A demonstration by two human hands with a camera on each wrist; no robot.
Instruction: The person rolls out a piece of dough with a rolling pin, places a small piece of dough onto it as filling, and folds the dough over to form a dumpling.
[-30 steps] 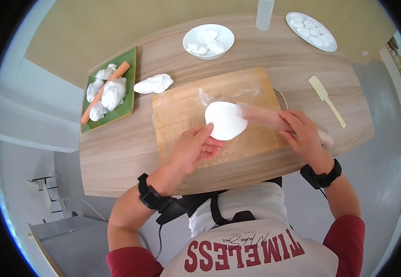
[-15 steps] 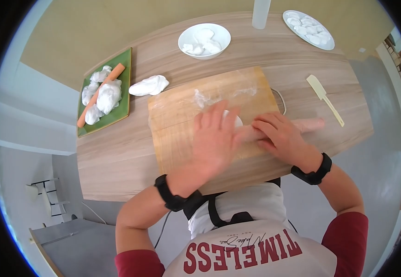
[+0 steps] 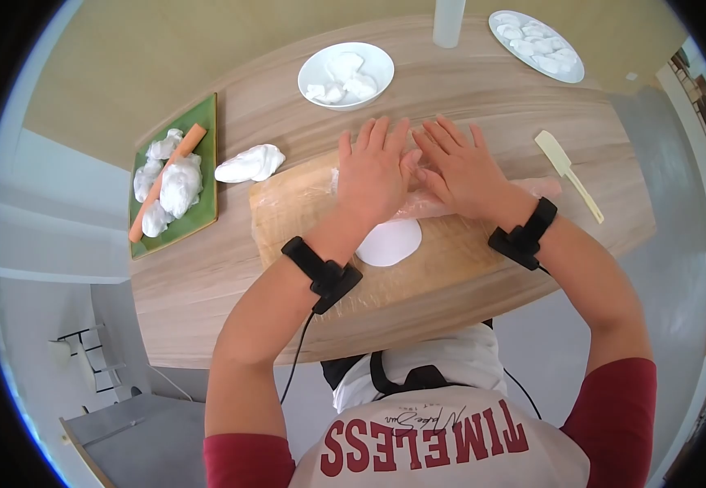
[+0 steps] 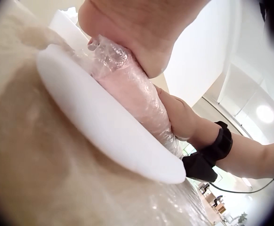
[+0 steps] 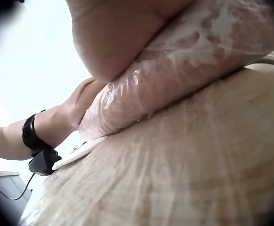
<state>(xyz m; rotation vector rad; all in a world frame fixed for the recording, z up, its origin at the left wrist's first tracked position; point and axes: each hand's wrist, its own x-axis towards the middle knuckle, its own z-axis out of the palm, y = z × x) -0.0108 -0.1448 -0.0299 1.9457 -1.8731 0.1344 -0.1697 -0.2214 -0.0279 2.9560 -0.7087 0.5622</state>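
A plastic-wrapped rolling pin (image 3: 438,205) lies across the film-covered wooden board (image 3: 442,260). My left hand (image 3: 375,175) rests flat over its left end, fingers straight and pointing away from me. Beside it my right hand (image 3: 468,175) presses on the pin with spread, straight fingers; the thumbs are close together. A flat white dough round (image 3: 390,242) lies on the board, its far edge at the pin. In the left wrist view the dough (image 4: 104,120) runs along the wrapped pin (image 4: 132,94). The right wrist view shows the pin (image 5: 141,89) under the palm.
On the left, a green tray (image 3: 204,191) holds wrapped lumps and an orange stick (image 3: 166,183). A white lump (image 3: 250,163) lies left of the board. Behind stand a bowl (image 3: 304,65), a bottle (image 3: 448,23) and an oval plate (image 3: 577,75); a cream spatula (image 3: 568,171) is right.
My left hand has let go of the dough round and moved onto the pin. My right hand's grip has opened flat over the pin, and both hands have moved forward; the dough lies on the board.
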